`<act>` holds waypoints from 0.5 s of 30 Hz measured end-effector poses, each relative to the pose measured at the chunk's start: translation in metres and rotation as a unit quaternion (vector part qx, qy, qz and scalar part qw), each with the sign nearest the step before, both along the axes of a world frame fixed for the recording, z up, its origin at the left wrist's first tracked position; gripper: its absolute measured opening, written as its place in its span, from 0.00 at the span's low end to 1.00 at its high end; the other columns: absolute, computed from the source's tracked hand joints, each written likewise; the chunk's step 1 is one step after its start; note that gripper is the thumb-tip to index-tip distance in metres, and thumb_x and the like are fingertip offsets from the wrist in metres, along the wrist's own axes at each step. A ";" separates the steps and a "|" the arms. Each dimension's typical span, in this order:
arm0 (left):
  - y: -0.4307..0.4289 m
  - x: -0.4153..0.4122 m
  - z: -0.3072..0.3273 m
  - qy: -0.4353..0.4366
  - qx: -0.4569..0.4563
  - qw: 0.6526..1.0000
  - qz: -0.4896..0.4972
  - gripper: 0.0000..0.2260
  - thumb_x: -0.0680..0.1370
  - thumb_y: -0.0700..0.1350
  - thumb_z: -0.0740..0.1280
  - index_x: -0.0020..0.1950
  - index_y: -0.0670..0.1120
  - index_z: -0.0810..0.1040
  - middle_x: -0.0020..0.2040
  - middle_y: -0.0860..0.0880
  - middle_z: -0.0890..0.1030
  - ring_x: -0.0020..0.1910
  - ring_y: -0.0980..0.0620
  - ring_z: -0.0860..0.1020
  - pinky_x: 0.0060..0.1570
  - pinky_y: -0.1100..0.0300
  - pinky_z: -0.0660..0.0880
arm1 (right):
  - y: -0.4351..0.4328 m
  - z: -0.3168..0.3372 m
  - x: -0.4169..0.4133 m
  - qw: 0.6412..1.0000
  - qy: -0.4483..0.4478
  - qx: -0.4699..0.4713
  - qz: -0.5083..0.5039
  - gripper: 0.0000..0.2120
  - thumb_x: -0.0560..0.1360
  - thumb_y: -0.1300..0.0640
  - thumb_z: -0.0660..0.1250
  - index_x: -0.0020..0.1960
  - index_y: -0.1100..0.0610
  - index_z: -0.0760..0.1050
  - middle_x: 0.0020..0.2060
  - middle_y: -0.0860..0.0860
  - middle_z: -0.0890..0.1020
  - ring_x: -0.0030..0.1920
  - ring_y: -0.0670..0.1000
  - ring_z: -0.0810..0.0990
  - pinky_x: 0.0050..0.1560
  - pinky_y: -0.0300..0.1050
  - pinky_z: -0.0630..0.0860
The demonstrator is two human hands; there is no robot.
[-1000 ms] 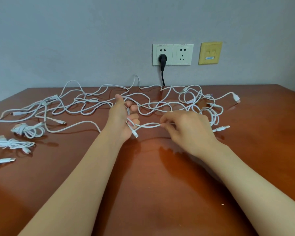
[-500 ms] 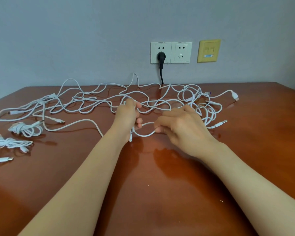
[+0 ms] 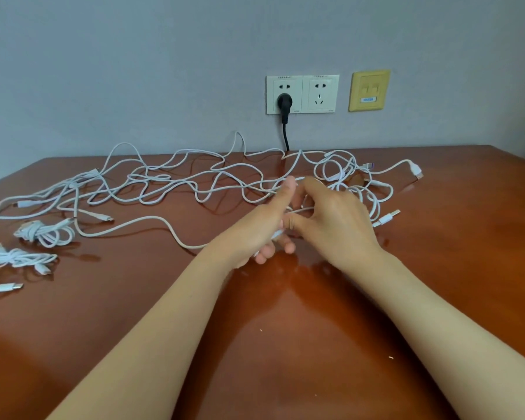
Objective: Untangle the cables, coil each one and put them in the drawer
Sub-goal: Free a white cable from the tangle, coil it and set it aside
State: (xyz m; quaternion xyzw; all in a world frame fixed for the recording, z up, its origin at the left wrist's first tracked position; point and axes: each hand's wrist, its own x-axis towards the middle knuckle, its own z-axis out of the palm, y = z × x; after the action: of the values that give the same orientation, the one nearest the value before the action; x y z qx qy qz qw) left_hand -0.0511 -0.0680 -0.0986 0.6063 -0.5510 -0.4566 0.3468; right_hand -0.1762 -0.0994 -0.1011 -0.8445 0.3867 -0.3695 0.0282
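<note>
- From the head view, we see the left hand (image 3: 255,230) with its thumb raised and its fingers curled round a white cable (image 3: 301,210), just above the brown table (image 3: 285,344).
- The right hand (image 3: 335,221) touches the left and pinches the same white cable between thumb and fingers.
- The held cable lies at the near edge of the tangle of cables (image 3: 194,184), which sprawls across the far half of the table, nearly to the wall.
- Three coiled cables (image 3: 44,233) lie well apart from the hands at the table's left edge, one behind another.
- On the wall behind we see a double socket (image 3: 319,93) with a black plug (image 3: 284,102) in its left half, and a yellow wall plate (image 3: 369,90) just beside it.
</note>
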 end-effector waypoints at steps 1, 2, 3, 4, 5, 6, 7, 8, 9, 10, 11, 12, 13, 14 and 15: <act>0.000 0.000 -0.001 -0.019 0.010 0.999 -0.027 0.33 0.67 0.74 0.46 0.42 0.48 0.77 0.26 0.50 0.73 0.18 0.56 0.59 0.18 0.69 0.56 | -0.001 -0.001 0.000 1.000 0.003 0.011 -0.008 0.10 0.71 0.50 0.68 0.47 0.52 0.69 0.33 0.46 0.73 0.38 0.52 0.70 0.37 0.44 0.54; 0.002 -0.001 0.000 -0.026 0.018 0.999 -0.045 0.33 0.65 0.74 0.50 0.43 0.47 0.76 0.26 0.51 0.72 0.18 0.56 0.59 0.18 0.69 0.56 | -0.003 -0.003 -0.001 1.000 -0.001 0.023 -0.006 0.08 0.71 0.53 0.67 0.46 0.52 0.69 0.33 0.46 0.75 0.39 0.54 0.73 0.37 0.45 0.57; 0.002 0.000 0.000 -0.014 0.026 0.998 -0.056 0.30 0.65 0.72 0.55 0.43 0.45 0.74 0.24 0.51 0.70 0.17 0.57 0.59 0.18 0.69 0.55 | -0.005 -0.003 -0.002 0.999 -0.008 0.040 0.007 0.06 0.70 0.55 0.65 0.45 0.51 0.70 0.31 0.46 0.76 0.40 0.55 0.76 0.36 0.45 0.60; 0.003 0.001 0.002 0.013 0.032 0.997 -0.065 0.26 0.65 0.68 0.59 0.41 0.45 0.72 0.23 0.52 0.67 0.17 0.58 0.58 0.18 0.70 0.54 | -0.007 -0.004 -0.002 0.998 -0.017 0.057 0.033 0.04 0.69 0.55 0.63 0.44 0.50 0.71 0.29 0.45 0.77 0.39 0.53 0.77 0.35 0.44 0.64; 0.003 0.002 0.003 0.040 0.036 0.996 -0.075 0.22 0.65 0.64 0.63 0.40 0.45 0.70 0.22 0.53 0.65 0.16 0.59 0.57 0.17 0.70 0.53 | -0.008 -0.003 -0.003 0.994 -0.028 0.082 0.065 0.04 0.69 0.54 0.62 0.43 0.49 0.72 0.27 0.45 0.77 0.36 0.49 0.77 0.35 0.44 0.67; 0.005 0.004 0.005 0.058 0.038 0.994 -0.084 0.19 0.66 0.60 0.65 0.39 0.45 0.69 0.22 0.53 0.63 0.15 0.59 0.57 0.17 0.71 0.52 | -0.009 -0.003 -0.003 0.988 -0.044 0.106 0.099 0.02 0.70 0.54 0.64 0.42 0.48 0.74 0.27 0.44 0.77 0.33 0.45 0.76 0.36 0.43 0.70; 0.006 0.006 0.006 0.064 0.039 0.993 -0.094 0.16 0.68 0.57 0.66 0.39 0.45 0.68 0.21 0.53 0.63 0.15 0.60 0.57 0.17 0.71 0.52 | -0.010 -0.002 -0.003 0.982 -0.062 0.124 0.125 0.03 0.72 0.55 0.66 0.40 0.48 0.75 0.27 0.43 0.78 0.32 0.42 0.75 0.36 0.40 0.71; 0.007 0.007 0.006 0.061 0.041 0.992 -0.101 0.13 0.70 0.53 0.67 0.38 0.46 0.67 0.20 0.54 0.62 0.14 0.60 0.57 0.17 0.71 0.52 | -0.011 -0.001 -0.004 0.977 -0.076 0.140 0.141 0.06 0.73 0.57 0.67 0.39 0.47 0.75 0.28 0.41 0.78 0.31 0.39 0.75 0.36 0.34 0.69; 0.008 0.007 0.006 0.050 0.043 0.992 -0.107 0.11 0.73 0.48 0.68 0.37 0.46 0.67 0.20 0.54 0.62 0.14 0.60 0.57 0.17 0.71 0.53 | -0.011 0.000 -0.004 0.972 -0.087 0.158 0.150 0.09 0.74 0.60 0.68 0.38 0.47 0.75 0.27 0.39 0.78 0.30 0.37 0.74 0.35 0.29 0.67; 0.009 0.007 0.006 0.034 0.046 0.992 -0.111 0.11 0.75 0.44 0.67 0.37 0.46 0.67 0.20 0.54 0.62 0.14 0.59 0.57 0.17 0.71 0.53 | -0.012 0.000 -0.005 0.969 -0.091 0.173 0.154 0.10 0.74 0.61 0.68 0.37 0.47 0.75 0.27 0.37 0.77 0.30 0.35 0.74 0.35 0.28 0.66; 0.008 0.008 0.006 0.016 0.047 0.992 -0.115 0.10 0.75 0.42 0.67 0.38 0.45 0.68 0.19 0.54 0.63 0.15 0.59 0.58 0.17 0.71 0.54 | -0.013 0.000 -0.005 0.966 -0.090 0.184 0.155 0.11 0.74 0.60 0.68 0.37 0.46 0.75 0.27 0.35 0.78 0.31 0.35 0.75 0.36 0.28 0.67; 0.009 0.007 0.005 0.000 0.048 0.992 -0.118 0.09 0.76 0.41 0.67 0.40 0.44 0.68 0.19 0.54 0.63 0.15 0.59 0.58 0.17 0.71 0.54 | -0.012 0.000 -0.005 0.965 -0.089 0.192 0.156 0.12 0.74 0.60 0.68 0.36 0.45 0.75 0.28 0.36 0.79 0.32 0.36 0.76 0.38 0.30 0.69; 0.009 0.008 0.005 -0.014 0.047 0.991 -0.122 0.08 0.76 0.42 0.67 0.41 0.43 0.69 0.19 0.53 0.63 0.15 0.59 0.58 0.17 0.71 0.55 | -0.012 0.000 -0.005 0.963 -0.090 0.199 0.158 0.11 0.74 0.59 0.68 0.37 0.45 0.75 0.30 0.39 0.80 0.33 0.37 0.77 0.40 0.34 0.72; 0.009 0.008 0.005 -0.024 0.046 0.991 -0.127 0.09 0.77 0.43 0.67 0.39 0.43 0.70 0.19 0.53 0.63 0.15 0.59 0.58 0.17 0.71 0.55 | -0.012 0.000 -0.005 0.961 -0.092 0.204 0.162 0.10 0.74 0.58 0.68 0.37 0.45 0.75 0.31 0.42 0.82 0.33 0.38 0.77 0.41 0.36 0.72; 0.008 0.008 0.004 -0.031 0.046 0.990 -0.132 0.10 0.78 0.44 0.65 0.38 0.43 0.71 0.19 0.54 0.63 0.15 0.59 0.58 0.17 0.71 0.55 | -0.010 0.000 -0.005 0.959 -0.091 0.209 0.167 0.09 0.75 0.57 0.67 0.37 0.47 0.76 0.31 0.47 0.82 0.31 0.39 0.77 0.39 0.35 0.72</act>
State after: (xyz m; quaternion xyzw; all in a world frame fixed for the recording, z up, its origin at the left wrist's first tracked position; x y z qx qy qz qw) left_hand -0.0432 -0.0595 -0.0942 0.5575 -0.6153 -0.5040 0.2379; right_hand -0.1815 -0.1094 -0.1007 -0.8353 0.3047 -0.3456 0.3000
